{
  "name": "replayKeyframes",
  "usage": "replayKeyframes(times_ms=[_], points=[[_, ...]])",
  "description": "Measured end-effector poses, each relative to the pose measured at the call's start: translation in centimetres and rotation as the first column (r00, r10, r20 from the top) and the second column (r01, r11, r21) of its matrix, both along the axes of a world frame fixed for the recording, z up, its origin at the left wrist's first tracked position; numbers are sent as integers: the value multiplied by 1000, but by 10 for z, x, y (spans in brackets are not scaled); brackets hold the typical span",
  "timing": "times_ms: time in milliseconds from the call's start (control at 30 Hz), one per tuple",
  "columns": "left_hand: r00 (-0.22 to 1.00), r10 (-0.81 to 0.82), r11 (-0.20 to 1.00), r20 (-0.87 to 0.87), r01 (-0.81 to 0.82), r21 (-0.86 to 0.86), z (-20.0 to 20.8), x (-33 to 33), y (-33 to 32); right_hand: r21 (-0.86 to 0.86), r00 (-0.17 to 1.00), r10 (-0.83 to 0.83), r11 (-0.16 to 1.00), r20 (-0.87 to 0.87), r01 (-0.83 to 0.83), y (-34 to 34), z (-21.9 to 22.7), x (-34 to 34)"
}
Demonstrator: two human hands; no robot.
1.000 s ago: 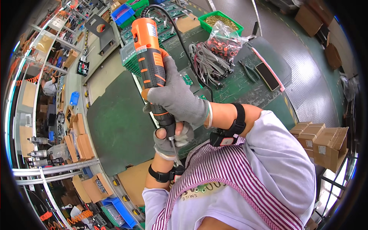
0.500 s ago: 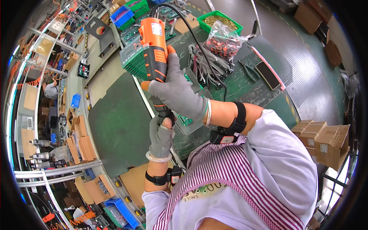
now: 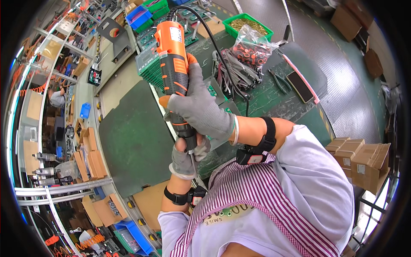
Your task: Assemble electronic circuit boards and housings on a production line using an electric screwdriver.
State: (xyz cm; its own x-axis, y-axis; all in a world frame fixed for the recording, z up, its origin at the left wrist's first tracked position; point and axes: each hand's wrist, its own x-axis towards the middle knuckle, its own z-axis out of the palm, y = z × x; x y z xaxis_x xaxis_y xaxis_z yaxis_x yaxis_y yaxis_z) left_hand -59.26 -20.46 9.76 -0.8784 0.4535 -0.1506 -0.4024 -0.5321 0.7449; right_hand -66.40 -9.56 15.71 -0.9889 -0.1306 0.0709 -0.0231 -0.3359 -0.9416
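Note:
My right hand, in a grey glove with bare thumb and fingertip, is wrapped round the black grip of an orange-and-black corded electric screwdriver. The tool tilts with its nose toward my body. At that end my left hand, gloved the same way, closes round the black nosepiece. A thin metal bit sticks out past these fingers. Green circuit boards lie partly hidden behind my right hand. The black cord loops from the tool's far end over the bench.
Bundled grey cables lie right of the tool, by a clear bag of red-and-black parts. Pliers and a phone are farther right. Behind stands a green bin of brass-coloured pieces. A green mat covers the left bench.
My left fingers have shifted and turned about the tool's nose, so the nosepiece and bit now show. The tool has hardly moved, and my right hand keeps its grip.

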Motion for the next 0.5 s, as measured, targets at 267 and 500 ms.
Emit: replayKeyframes(times_ms=[267,500], points=[[991,57,947,-123,-92,-306,-1,-5,-3,-172,998,59,984,27,-54,11,6,-1],[978,135,830,-160,-200,-520,-21,-14,-8,-25,997,67,997,-46,-68,55,-9,-12]])
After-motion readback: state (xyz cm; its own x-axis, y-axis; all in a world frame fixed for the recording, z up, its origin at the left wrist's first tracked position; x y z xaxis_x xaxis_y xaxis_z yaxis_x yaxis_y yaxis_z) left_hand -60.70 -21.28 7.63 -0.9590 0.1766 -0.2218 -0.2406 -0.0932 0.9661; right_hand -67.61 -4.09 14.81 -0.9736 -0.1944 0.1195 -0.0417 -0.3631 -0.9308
